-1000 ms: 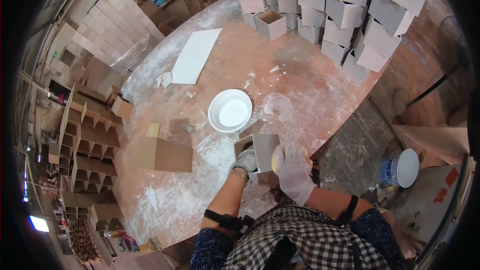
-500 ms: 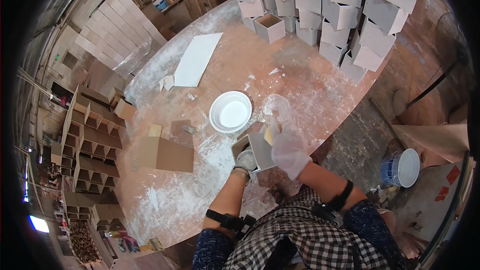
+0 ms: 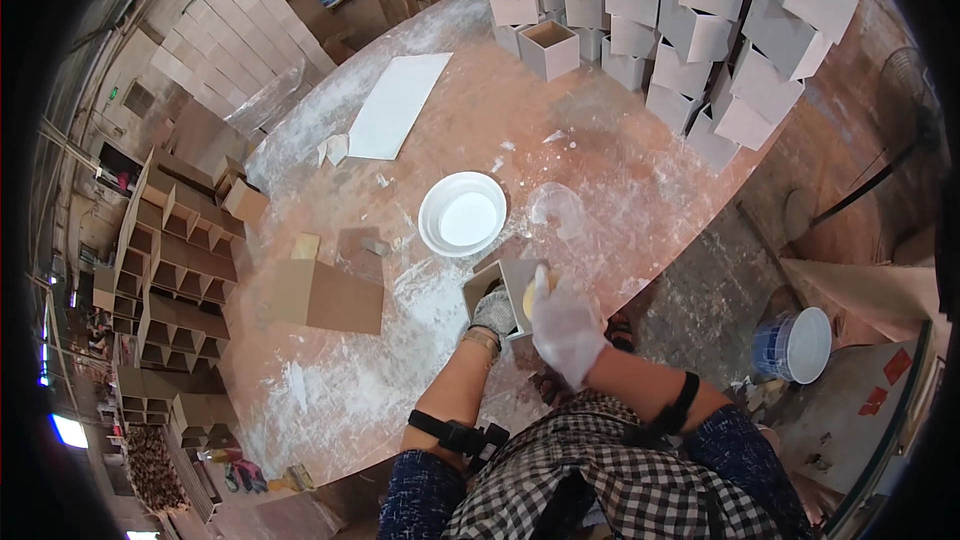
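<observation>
Head view: small open box (image 3: 508,285) at near edge of dusty round table (image 3: 600,150), just below white bowl (image 3: 462,214). Gloved left hand (image 3: 492,311) curled against box's side; gloved right hand (image 3: 563,325), fingers closed around yellow sponge (image 3: 530,298), pressed on box's face. Stacked boxes (image 3: 690,30) behind.
</observation>
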Tool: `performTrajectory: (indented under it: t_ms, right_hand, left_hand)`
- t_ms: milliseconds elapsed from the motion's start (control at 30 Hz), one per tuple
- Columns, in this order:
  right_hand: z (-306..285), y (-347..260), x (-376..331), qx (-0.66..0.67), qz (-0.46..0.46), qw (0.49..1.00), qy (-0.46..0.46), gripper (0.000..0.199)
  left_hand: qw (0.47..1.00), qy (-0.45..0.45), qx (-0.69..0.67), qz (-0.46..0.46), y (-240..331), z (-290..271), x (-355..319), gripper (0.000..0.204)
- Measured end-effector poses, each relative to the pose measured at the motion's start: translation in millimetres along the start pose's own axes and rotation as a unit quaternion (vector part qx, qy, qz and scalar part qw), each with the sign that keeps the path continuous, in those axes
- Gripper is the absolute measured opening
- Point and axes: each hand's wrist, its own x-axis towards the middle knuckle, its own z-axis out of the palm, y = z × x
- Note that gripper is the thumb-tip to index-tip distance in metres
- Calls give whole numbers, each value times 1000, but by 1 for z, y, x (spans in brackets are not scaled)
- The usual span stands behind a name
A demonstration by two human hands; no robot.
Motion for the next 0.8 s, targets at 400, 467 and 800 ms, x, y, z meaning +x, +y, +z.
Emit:
performTrajectory:
  t_ms: [400,467,800]
  right_hand:
    - [6,73,72,35,-54,995,78,61]
    - [-12,66,51,20,-22,999,45,63]
    - [-3,79,-16,-14,-31,996,85,67]
  left_hand:
    - [996,49,-69,-2,-12,4,-6,45]
    - [983,55,-173,-30,-26,5,-10,45]
    - [993,48,48,98,-24,-1,-14,38]
